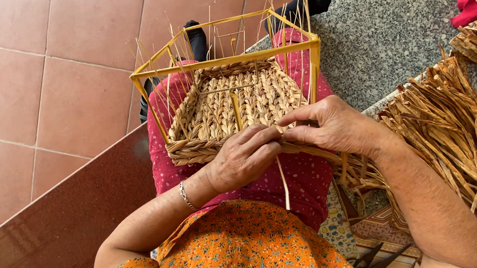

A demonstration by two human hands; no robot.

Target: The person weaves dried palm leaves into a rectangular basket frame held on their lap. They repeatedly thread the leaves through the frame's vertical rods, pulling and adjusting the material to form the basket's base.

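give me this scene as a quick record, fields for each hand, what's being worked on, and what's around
left hand: on the near rim of the woven basket, fingers curled over a straw strand
right hand: pinching the braided strand at the same rim
basket: flat woven base in a yellow frame, resting on the lap
right side: pile of dried straw
lower right: scissors
floor: reddish tiles

The scene was lit by soft, even daylight, and no harsh shadows were cast. A faint shadow was thrown under the left hand (242, 159) onto the woven basket (223, 110). A dull sheen was seen on the polished stone ledge (76, 212) left of the fingers. Focus was kept sharp throughout, with slight stretching at the edges.
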